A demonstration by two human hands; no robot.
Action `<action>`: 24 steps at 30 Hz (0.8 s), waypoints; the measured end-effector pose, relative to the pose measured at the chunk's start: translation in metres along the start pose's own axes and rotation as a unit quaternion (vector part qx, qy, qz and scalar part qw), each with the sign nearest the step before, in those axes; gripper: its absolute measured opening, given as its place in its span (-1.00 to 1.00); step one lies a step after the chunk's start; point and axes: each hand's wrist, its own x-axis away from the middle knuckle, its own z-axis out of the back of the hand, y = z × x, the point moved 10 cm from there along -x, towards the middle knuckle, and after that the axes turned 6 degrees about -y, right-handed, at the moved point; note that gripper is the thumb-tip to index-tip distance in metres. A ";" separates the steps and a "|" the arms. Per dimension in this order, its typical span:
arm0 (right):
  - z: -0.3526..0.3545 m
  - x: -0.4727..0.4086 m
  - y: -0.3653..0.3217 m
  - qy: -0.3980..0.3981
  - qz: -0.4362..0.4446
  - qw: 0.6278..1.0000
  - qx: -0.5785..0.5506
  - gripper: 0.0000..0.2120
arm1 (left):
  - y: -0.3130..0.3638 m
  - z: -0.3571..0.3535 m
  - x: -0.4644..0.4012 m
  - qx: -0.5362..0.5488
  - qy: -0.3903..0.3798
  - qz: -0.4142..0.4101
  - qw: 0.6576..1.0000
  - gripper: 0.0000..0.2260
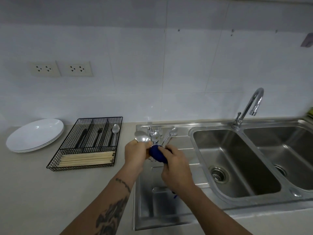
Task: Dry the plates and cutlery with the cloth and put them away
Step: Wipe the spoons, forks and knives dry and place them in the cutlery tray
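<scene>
My left hand (pixel 135 153) grips a metal spoon (pixel 141 136) by the neck, its bowl sticking up and blurred. My right hand (pixel 176 168) holds a dark blue cloth (pixel 156 154) bunched around the spoon's handle, over the steel draining board (pixel 169 197). Behind my hands several wet forks and spoons (pixel 162 134) lie on the draining board. A black wire cutlery tray (pixel 88 143) stands to the left, with dark cutlery, one silver spoon (pixel 115 131) and wooden chopsticks (pixel 88 158) in it. White plates (pixel 34 134) are stacked at the far left.
A double steel sink (pixel 237 160) with a curved tap (pixel 249 107) lies to the right. The tiled wall behind carries two sockets (pixel 61 68). Beige counter (pixel 25 192) stretches in front of the plates and tray.
</scene>
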 end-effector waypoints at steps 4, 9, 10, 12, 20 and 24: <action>-0.011 0.016 0.023 -0.013 -0.013 0.998 0.060 -0.28 | -0.001 0.020 -0.004 0.026 0.059 0.002 0.998 -0.94; -0.006 0.007 -0.001 0.007 0.032 0.995 0.094 -0.26 | -0.002 0.018 -0.006 -0.025 0.062 -0.009 0.998 -0.92; -0.005 0.004 -0.004 0.010 0.039 0.995 0.091 -0.30 | 0.000 0.016 -0.007 -0.033 0.054 -0.012 0.998 -0.92; -0.001 0.002 -0.002 0.007 0.044 0.997 0.068 -0.42 | 0.004 0.008 -0.008 -0.013 0.000 -0.004 1.000 -0.89; 0.000 0.007 0.020 -0.019 0.010 0.996 -0.085 -0.58 | -0.012 0.007 -0.005 0.043 -0.079 -0.005 0.996 -0.89; -0.001 0.008 0.038 -0.037 -0.021 0.995 -0.091 -0.59 | -0.008 0.028 -0.016 0.036 -0.015 -0.017 0.999 -0.90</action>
